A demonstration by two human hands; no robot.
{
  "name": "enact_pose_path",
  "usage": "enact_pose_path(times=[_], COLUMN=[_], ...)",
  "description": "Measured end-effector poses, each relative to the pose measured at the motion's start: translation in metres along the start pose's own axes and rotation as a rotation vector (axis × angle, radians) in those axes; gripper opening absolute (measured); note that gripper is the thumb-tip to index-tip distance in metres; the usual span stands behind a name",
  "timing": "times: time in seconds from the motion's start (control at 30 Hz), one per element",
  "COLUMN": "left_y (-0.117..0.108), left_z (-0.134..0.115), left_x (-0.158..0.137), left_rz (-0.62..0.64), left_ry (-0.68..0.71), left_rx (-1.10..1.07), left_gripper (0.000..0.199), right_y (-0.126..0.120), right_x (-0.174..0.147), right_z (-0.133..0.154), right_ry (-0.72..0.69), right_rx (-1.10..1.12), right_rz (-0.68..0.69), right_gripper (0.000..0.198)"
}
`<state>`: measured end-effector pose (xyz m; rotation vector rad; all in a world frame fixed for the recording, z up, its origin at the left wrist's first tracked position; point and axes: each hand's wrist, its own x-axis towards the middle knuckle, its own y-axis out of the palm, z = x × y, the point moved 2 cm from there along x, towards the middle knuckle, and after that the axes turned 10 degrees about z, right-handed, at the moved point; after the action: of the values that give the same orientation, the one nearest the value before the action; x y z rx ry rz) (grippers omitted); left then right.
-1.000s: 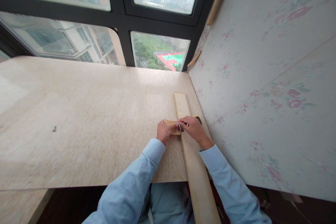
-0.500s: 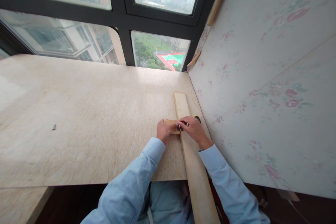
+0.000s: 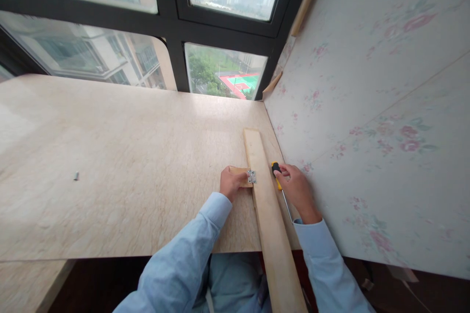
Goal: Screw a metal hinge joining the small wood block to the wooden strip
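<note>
1. Silver metal at the centre of the clock face: one hinge [image 3: 251, 176], one leaf over the short wooden block [image 3: 238, 169] toward nine o'clock, the other over the long board [image 3: 272, 227] toward three. Holes too small to count.
2. At nine o'clock, right beside the hinge: the left hand [image 3: 231, 184], closed around the block, thumb on top, thumb tip at the hinge's edge.
3. At three o'clock, beyond the board: the right hand [image 3: 296, 188], half open with fingers curled, thumb and fingertips at the handle of the screwdriver [image 3: 279, 185]. Gripping or merely touching: impossible to tell.
4. Between board and floral wall [image 3: 367, 107]: that same screwdriver, black-and-yellow handle at three, thin shaft slanting away between four and five to the right sleeve [image 3: 323, 249].
5. From twelve round to between five and six: the board, flat on the pale counter [image 3: 147, 166] and jutting past its near edge.
6. Far out at nine, well apart from both hands: a small screw-like metal piece [image 3: 76, 176].
7. Counted: two hands, one hinge, one block, one board, one screwdriver, one loose metal piece.
8. From ten to twelve, behind everything: a dark window frame [image 3: 169, 19].
</note>
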<state>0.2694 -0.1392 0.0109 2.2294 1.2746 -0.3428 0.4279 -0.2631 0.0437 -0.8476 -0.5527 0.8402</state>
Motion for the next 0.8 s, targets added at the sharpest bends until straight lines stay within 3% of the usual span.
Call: enact_pose_path(times=[0.17,0.37,0.47,0.67,0.8], left_y=[-0.001,-0.001,-0.002,-0.003,-0.003], left_z=[0.002,0.000,0.000,0.006,0.008], left_x=[0.002,0.002,0.002,0.007,0.008], left_rz=[0.013,0.031,0.043,0.047,0.056], left_ry=[0.017,0.000,0.001,0.009,0.014], left_rx=[-0.011,-0.012,-0.013,-0.011,-0.014], left_gripper=[0.034,0.033,0.034,0.035,0.034], right_y=[0.008,0.013,0.007,-0.012,-0.023], right_x=[-0.009,0.000,0.004,0.008,0.012], right_z=[-0.021,-0.019,-0.018,0.009,0.041], right_ry=[0.108,0.186,0.174,0.099,-0.063], right_rx=[-0.164,-0.110,0.137,1.046,1.174], right_rz=[0.133,0.180,0.180,0.082,-0.065], right_gripper=[0.016,0.010,0.015,0.030,0.028])
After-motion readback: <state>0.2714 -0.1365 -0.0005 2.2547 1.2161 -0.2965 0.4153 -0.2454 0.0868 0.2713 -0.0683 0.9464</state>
